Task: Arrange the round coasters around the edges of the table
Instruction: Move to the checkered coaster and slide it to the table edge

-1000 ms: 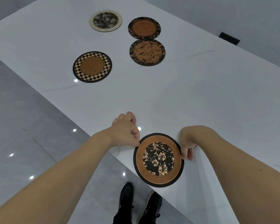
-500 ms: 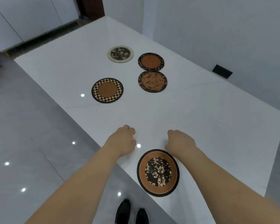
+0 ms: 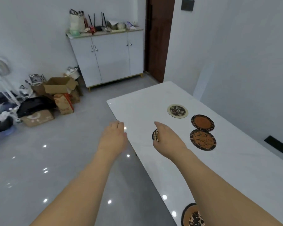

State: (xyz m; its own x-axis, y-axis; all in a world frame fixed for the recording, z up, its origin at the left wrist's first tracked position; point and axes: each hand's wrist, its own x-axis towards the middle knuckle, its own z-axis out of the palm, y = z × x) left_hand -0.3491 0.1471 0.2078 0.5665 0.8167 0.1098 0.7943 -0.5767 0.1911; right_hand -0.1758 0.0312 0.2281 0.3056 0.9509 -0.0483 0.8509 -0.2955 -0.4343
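On the white table (image 3: 142,101), my right hand (image 3: 167,138) reaches forward and lies over the checkered coaster (image 3: 155,135), hiding most of it; the thumb sits at its near rim, fingers stretched out. My left hand (image 3: 113,138) hovers open above the table's left edge, holding nothing. Further back lie a cream-rimmed floral coaster (image 3: 177,111), a brown coaster with a dark patterned rim (image 3: 202,122) and a brown speckled coaster (image 3: 203,139). A black-and-brown floral coaster (image 3: 190,216) lies at the near left edge, partly behind my right forearm.
The table's right long side runs along a white wall with a black plate (image 3: 277,144) low down. Grey tiled floor lies left of the table. A white cabinet (image 3: 108,57), cardboard boxes (image 3: 59,88) and a dark door (image 3: 158,38) stand at the far end.
Both hands let go of the floral coaster at the near edge and reached forward. My right hand now covers the checkered coaster. The view has tilted up to show the room.
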